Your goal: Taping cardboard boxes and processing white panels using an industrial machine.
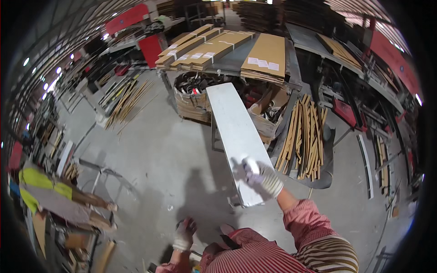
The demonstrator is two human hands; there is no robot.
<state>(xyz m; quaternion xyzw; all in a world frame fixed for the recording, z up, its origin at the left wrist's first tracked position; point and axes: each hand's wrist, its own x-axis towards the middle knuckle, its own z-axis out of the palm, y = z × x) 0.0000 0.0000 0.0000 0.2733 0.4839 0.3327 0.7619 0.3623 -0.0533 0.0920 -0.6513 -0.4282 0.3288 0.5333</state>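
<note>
A long, narrow white board [234,123] lies in front of me, running away from me toward the loaded table. Over its near right part is my right hand [264,179], in a pale knitted glove. Its fingers are curled around something small and whitish, which I cannot make out against the white surface. Low in the view, well apart from the board, hangs my left hand [184,234]. It wears a pale glove with dark reddish fingertips. Blur hides how its fingers lie, and nothing shows in it.
A table [246,52] beyond the board bears strapped brown cardboard packs [214,48] and a flat cardboard stack [265,57]. Bins of scrap [195,98] stand beneath. Brown strips [302,136] lie on the right. At left, a person in a yellow-green top [50,186] stands near a metal frame.
</note>
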